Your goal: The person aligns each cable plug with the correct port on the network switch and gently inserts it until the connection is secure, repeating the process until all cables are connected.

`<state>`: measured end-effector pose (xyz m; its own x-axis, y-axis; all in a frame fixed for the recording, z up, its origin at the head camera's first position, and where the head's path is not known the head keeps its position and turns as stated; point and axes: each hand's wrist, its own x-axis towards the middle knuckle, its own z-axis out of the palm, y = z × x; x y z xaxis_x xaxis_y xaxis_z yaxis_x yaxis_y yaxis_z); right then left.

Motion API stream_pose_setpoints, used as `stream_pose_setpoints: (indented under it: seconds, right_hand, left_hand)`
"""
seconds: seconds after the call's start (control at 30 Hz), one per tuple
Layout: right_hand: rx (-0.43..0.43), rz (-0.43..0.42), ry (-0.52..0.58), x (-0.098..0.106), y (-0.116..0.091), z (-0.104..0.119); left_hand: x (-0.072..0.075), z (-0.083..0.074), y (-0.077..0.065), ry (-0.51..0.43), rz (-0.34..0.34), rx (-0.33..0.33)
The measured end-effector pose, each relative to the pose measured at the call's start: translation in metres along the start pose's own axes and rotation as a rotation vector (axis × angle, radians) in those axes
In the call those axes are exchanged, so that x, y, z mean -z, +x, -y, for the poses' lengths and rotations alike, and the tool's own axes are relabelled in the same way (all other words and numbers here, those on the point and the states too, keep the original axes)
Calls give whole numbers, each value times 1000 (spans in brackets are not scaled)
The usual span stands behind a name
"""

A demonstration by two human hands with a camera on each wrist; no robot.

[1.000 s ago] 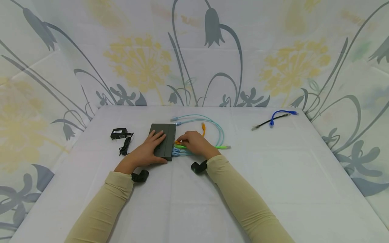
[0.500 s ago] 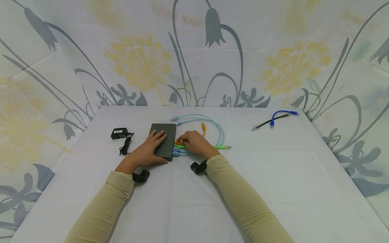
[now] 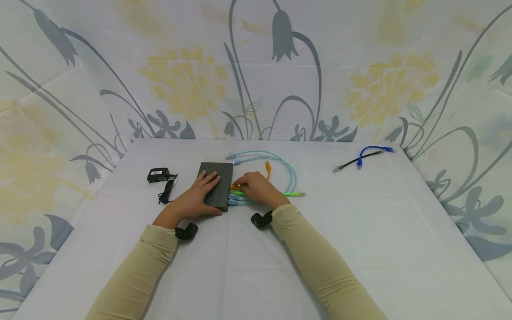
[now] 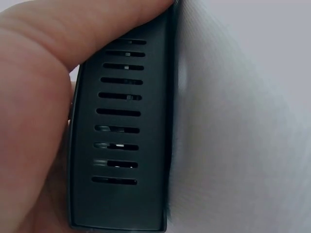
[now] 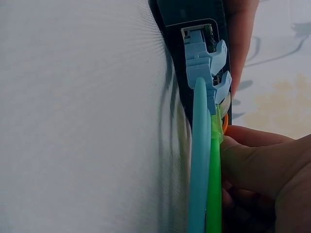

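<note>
A dark grey network switch (image 3: 220, 186) lies flat on the white cloth. My left hand (image 3: 193, 198) rests on its top with spread fingers, the thumb along its near side; the left wrist view shows that thumb against the vented side panel (image 4: 117, 199). At the switch's right side, my right hand (image 3: 258, 189) pinches an orange network cable (image 3: 268, 166) near its plug, mostly hidden by the fingers. Beside it, a green cable (image 5: 214, 179) and light blue cables (image 5: 199, 155) have their plugs at the ports. The light blue plug (image 5: 197, 60) nearest the right wrist camera sits in a port.
A black power adapter (image 3: 158, 175) with its coiled cord (image 3: 166, 195) lies left of the switch. Light blue cable ends (image 3: 236, 163) lie behind it. A blue cable (image 3: 363, 153) crosses a black cable (image 3: 352, 162) at the back right. Flowered cloth (image 3: 256, 89) hangs behind.
Both hands keep their places at the switch and the orange cable. The whole head view has shifted very slightly; nothing else visibly differs.
</note>
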<state>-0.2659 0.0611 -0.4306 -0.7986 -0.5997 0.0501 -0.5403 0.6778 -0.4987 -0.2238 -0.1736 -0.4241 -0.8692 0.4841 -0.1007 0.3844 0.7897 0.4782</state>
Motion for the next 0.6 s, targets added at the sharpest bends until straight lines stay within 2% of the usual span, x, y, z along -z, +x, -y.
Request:
stream_pose_setpoints:
  seconds: [0.37,0.6]
  right_hand:
    - [-20,23,22,1,-3,-1]
    - [-19,9,11,6,-6,0]
  left_hand:
    - [2,-2,0,-17,11,8]
    - [1,2,-1,-21,3,6]
